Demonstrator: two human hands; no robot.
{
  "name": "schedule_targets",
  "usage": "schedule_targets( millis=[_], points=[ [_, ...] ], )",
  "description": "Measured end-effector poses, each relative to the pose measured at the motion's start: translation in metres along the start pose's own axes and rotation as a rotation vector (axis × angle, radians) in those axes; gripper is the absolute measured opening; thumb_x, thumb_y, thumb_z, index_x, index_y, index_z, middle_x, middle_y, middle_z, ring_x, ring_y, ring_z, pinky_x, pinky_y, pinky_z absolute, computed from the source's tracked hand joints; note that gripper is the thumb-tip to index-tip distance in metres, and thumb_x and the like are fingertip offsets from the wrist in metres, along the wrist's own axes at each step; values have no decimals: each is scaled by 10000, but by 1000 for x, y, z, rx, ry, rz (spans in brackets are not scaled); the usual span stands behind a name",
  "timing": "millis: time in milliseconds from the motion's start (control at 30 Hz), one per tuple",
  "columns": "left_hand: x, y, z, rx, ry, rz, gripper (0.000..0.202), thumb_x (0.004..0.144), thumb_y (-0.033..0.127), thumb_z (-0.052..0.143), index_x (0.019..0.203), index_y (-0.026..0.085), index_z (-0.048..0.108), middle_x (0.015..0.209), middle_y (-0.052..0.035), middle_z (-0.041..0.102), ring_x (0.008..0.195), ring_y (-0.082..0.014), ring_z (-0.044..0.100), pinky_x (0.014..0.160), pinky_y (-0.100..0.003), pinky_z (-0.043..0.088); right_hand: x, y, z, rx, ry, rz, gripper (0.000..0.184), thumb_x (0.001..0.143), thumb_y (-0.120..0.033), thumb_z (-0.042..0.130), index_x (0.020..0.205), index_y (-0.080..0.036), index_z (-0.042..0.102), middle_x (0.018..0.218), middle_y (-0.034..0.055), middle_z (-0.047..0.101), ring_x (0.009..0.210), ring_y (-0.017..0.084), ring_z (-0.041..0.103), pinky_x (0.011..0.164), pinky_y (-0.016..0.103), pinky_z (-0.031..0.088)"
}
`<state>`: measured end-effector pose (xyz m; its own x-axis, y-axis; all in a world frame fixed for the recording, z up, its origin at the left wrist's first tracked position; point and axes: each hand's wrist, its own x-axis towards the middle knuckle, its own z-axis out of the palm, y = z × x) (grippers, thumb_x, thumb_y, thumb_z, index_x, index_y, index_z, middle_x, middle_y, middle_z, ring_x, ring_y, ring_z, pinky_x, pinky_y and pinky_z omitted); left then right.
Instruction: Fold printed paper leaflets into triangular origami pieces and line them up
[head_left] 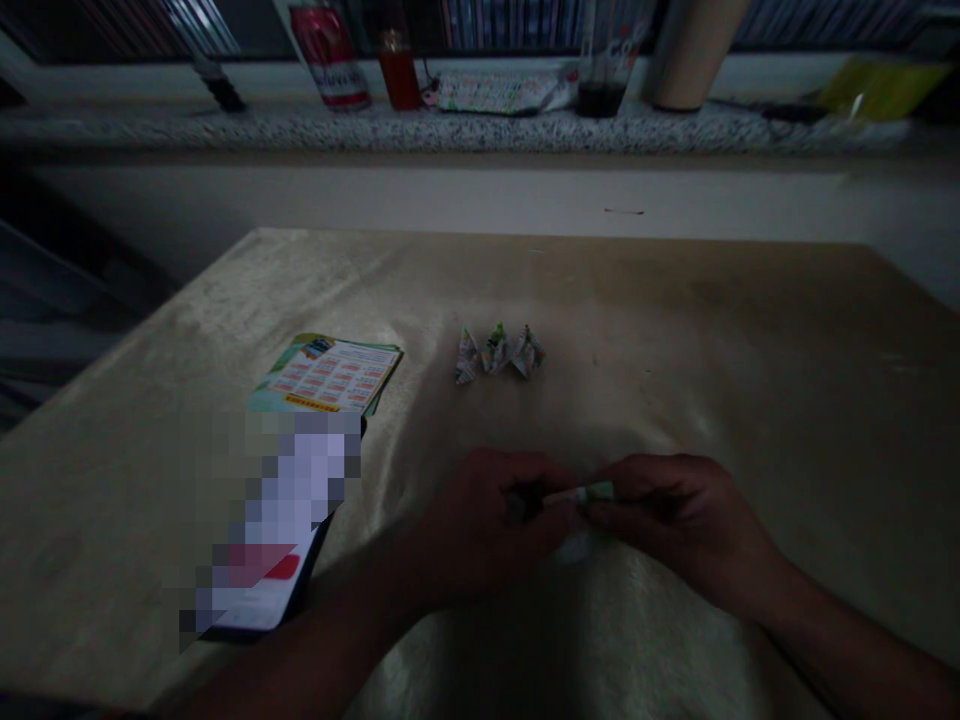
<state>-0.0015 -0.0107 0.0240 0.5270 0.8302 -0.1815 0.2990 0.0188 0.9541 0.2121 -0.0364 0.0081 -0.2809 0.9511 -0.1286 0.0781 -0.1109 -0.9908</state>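
Observation:
Near the front middle of the table, my left hand (487,530) and my right hand (686,515) meet around a small piece of folded paper (598,492). Both hands pinch it between thumb and fingers, the left at its left end and the right at its right end. Green and white print shows on the paper; much of it is hidden by the fingers. Beyond the hands, three small folded paper figures (496,350) made of printed paper stand in a row.
A stack of printed cards (330,370) lies on the left of the table (712,330), beside a phone (277,590) with a blurred screen. On the granite sill (480,130) behind are a red can (330,55), an orange bottle (399,75), a cup with dark liquid (600,95) and a tan cylinder (690,55).

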Motion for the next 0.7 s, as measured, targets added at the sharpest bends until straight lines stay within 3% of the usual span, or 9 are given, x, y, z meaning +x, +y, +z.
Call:
schedule_targets(
  millis=[67, 133, 267, 500, 700],
  points=[
    [1, -1, 1, -27, 61, 3, 157, 865, 301, 719, 849, 152, 769, 720, -7, 697, 666, -124, 605, 599, -211, 441, 0, 1, -1, -50, 34, -2, 298, 833, -354, 795, 639, -173, 661, 565, -33, 560, 494, 83, 500, 437, 197, 393],
    [2, -2, 3, -84, 84, 5, 147, 866, 294, 721, 871, 157, 775, 752, -15, 727, 693, -130, 639, 620, -210, 461, 0, 0, -2, -59, 43, 13, 312, 826, -392, 796, 650, -170, 667, 559, -35, 537, 486, 84, 469, 432, 205, 369],
    [3, -3, 3, -116, 53, -26, 138, 876, 281, 715, 885, 172, 798, 742, -15, 757, 668, -125, 658, 591, -198, 454, -1, -2, 1, -28, 27, 33, 228, 838, -402, 790, 810, -178, 761, 623, -6, 637, 538, 102, 547, 483, 207, 432],
    [4, -4, 0, -200, 68, -107, 116, 802, 273, 794, 867, 182, 828, 737, -16, 780, 650, -124, 674, 592, -193, 470, 0, 0, 3, -23, 38, 20, 131, 831, -318, 805, 803, -190, 802, 619, -7, 692, 544, 88, 582, 487, 163, 454],
    [2, -6, 3, -264, 71, -79, 80, 787, 245, 799, 798, 173, 832, 680, -19, 764, 591, -101, 636, 552, -178, 446, 0, 0, 4, -1, -2, -48, 108, 823, -194, 795, 883, -261, 854, 691, -3, 777, 592, 91, 675, 531, 138, 499]
  ],
)
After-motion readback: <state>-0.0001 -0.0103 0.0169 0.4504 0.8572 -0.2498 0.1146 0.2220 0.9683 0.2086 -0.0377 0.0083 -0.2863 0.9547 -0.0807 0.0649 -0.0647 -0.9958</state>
